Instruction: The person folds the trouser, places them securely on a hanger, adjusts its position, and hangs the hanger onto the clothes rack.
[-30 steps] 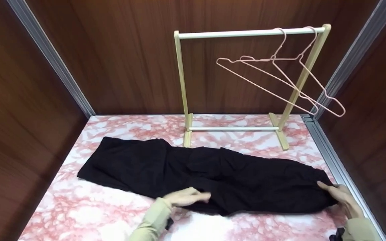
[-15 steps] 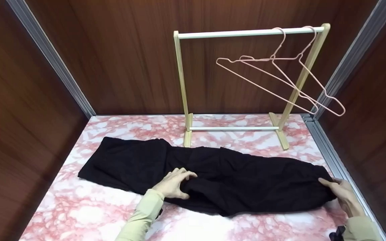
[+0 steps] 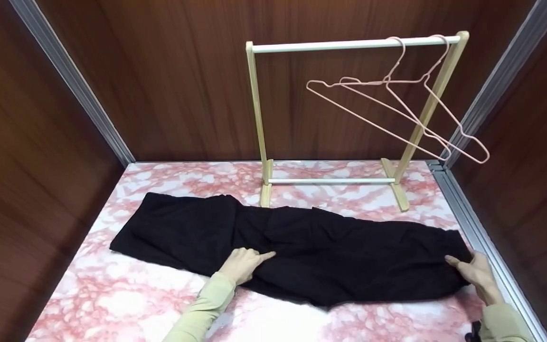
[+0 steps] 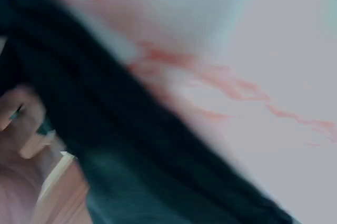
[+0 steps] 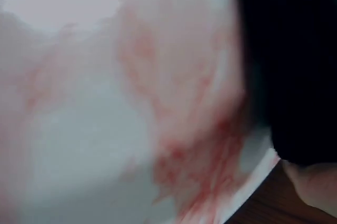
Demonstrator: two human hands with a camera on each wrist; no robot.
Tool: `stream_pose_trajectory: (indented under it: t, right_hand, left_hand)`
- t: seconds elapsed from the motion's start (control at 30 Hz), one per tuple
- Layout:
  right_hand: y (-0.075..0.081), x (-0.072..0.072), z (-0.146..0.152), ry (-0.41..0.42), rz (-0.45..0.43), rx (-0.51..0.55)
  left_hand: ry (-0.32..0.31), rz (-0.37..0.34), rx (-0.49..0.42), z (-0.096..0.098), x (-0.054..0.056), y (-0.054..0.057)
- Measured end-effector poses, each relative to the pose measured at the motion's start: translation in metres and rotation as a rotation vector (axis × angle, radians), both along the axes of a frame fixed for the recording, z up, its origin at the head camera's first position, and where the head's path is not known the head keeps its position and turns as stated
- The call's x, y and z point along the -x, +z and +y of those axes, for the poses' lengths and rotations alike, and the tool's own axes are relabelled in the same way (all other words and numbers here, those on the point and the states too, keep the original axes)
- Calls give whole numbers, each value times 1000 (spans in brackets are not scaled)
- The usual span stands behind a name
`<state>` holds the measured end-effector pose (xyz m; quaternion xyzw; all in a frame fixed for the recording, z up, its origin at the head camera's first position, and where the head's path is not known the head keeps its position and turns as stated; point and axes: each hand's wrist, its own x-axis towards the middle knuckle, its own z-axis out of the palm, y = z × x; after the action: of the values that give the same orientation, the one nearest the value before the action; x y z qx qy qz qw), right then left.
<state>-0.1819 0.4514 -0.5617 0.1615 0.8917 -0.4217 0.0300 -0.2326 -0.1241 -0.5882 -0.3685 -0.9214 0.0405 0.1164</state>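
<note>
A pair of black trousers, folded lengthwise, lies across the table from left to right. My left hand is at their near edge, left of the middle, gripping the cloth with one finger stretched to the right over it. Its curled fingers show beside the dark fabric in the left wrist view. My right hand holds the right end of the trousers, thumb on top and the other fingers hidden underneath. In the right wrist view, part of that hand shows below the black cloth.
Behind the trousers stands a small wooden rack with a white top bar. Two pink hangers hang at its right side. Brown panels and metal rails border the pink-and-white marbled table.
My left hand first moved back and left over the trousers with spread fingers, then closed on the cloth. The raised fold beside it now lies flatter. My right hand has stayed at the right end.
</note>
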Motion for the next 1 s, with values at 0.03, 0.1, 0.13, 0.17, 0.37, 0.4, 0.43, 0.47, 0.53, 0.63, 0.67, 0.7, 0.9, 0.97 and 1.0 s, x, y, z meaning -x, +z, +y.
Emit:
stream_pose_trajectory:
  t: [0.03,0.1,0.13,0.17,0.37,0.4,0.43,0.47,0.53,0.63,0.67,0.7,0.9,0.97,1.0]
  right_hand:
    - [-1,0,-1,-26,47,-30]
    - [-3,-1,-2,-86,126,-101]
    - [-4,-2,-3,-114,156,-127]
    - [-4,-3,-3,-136,181,-152]
    - [-4,0,-4,-58,143,-261]
    - [-4,0,-3,-28,117,-276]
    - [-3,0,-3,-3,95,-288]
    - [-2,0,-2,17,72,-294]
    - [2,1,-1,38,40,-289]
    - [7,5,0,31,-6,-241]
    - [9,6,0,21,-23,-214]
    - [10,7,-1,7,-36,-188]
    - [9,7,-2,-31,-39,-121]
    - [7,6,-2,-22,-25,-137]
    - [5,6,-2,-15,-16,-153]
  left_hand:
    - [3,86,7,-2,1,-2]
    - [21,253,16,-8,2,-6]
    - [33,328,19,-11,3,-7]
    - [45,391,19,-13,3,-8]
    - [-11,289,59,-22,1,-7]
    - [-25,169,39,-23,0,-6]
    - [-31,33,-2,-25,-2,-4]
    - [-21,-113,-61,-27,-3,-2]
    - [32,-382,-233,-31,-5,3]
    - [114,-581,-524,-37,-4,10]
    - [139,-594,-596,-39,-3,12]
    - [162,-582,-651,-41,-2,13]
    - [253,-179,-527,-54,9,10]
    - [297,-106,-396,-58,10,7]
    - [334,-115,-338,-59,10,6]
